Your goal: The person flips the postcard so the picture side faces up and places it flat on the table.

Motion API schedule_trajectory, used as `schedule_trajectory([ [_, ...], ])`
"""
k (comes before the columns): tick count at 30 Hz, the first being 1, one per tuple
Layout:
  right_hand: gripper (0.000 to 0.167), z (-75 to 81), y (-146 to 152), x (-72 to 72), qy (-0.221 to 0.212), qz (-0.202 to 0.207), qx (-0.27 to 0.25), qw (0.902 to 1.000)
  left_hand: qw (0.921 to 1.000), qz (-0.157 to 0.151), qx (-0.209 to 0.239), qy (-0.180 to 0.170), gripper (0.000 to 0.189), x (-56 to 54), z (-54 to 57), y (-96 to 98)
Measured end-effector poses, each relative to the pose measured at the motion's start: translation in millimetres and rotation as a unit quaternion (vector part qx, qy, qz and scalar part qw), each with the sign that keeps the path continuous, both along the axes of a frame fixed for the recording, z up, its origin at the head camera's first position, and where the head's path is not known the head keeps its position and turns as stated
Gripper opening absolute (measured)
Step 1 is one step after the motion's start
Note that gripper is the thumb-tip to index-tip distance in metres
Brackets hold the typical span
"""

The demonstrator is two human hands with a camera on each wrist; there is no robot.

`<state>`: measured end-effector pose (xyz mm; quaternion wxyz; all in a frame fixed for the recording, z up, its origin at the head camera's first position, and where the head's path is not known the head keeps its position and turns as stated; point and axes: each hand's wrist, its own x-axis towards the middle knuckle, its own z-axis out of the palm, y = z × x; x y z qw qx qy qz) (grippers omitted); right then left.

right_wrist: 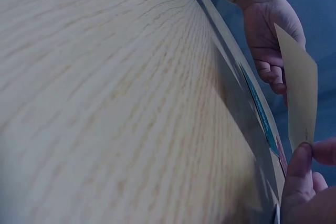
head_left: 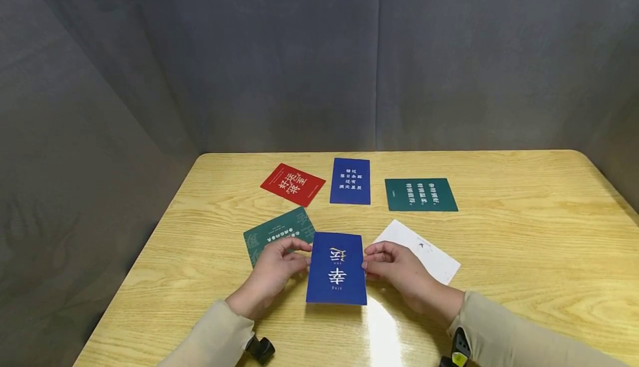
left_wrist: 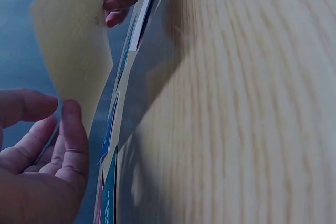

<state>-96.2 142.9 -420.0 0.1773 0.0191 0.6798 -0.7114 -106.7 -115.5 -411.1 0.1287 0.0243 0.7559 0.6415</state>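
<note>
A blue card (head_left: 335,284) with white and gold Chinese characters is held above the table between both hands. My left hand (head_left: 277,267) pinches its left edge, and my right hand (head_left: 404,275) pinches the opposite edge. From the left wrist, the card's plain pale back (left_wrist: 76,40) shows, with the left fingers at its lower end. In the right wrist view, the right thumb (right_wrist: 300,166) presses on the card near its corner. Partly covered by the left hand lies a green card (head_left: 279,231). Beside and behind the right hand lies a white card (head_left: 429,253) with a small dark mark.
Farther back on the wooden table (head_left: 524,234) lie a red card (head_left: 293,185), another blue card (head_left: 350,181) and another green card (head_left: 421,195), spaced apart. A grey cloth (head_left: 309,67) hangs behind the table and down its left side. Both wrists wear dark camera straps.
</note>
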Motion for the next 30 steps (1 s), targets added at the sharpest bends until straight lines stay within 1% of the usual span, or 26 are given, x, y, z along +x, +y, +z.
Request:
schedule_trajectory([
  [6, 0.018, -2.9, 0.9, 1.2, -0.012, 0.016, 0.017, 0.9997, 0.9993, -0.035, -0.014, -0.002, 0.024, 1.4, -2.6, -1.5],
  [11, 0.017, -2.7, 0.6, 1.1, -0.017, 0.015, 0.023, 0.9995, 0.9974, -0.064, -0.032, -0.004, 0.025, 2.3, -2.5, -2.2],
  [14, 0.017, -2.0, 0.5, 1.4, -0.020, 0.016, 0.025, 0.9994, 0.9957, -0.077, -0.050, -0.016, 0.027, 2.0, -0.2, -2.3],
  [18, 0.017, -0.8, 1.6, 2.5, -0.024, 0.023, 0.026, 0.9991, 0.9918, -0.090, -0.081, -0.040, 0.035, 0.6, 2.6, -2.0],
  [22, 0.021, 0.1, 4.2, 3.1, -0.025, 0.048, 0.020, 0.9984, 0.9887, -0.094, -0.103, -0.054, 0.039, -0.7, 4.1, -0.8],
  [27, 0.030, 0.4, 7.7, 4.5, -0.030, 0.088, 0.015, 0.9956, 0.9892, -0.086, -0.110, -0.046, 0.040, 0.3, 5.1, 1.7],
  [30, 0.035, 1.1, 8.8, 5.7, -0.034, 0.095, 0.014, 0.9948, 0.9894, -0.088, -0.108, -0.043, 0.042, 1.0, 5.7, 2.9],
])
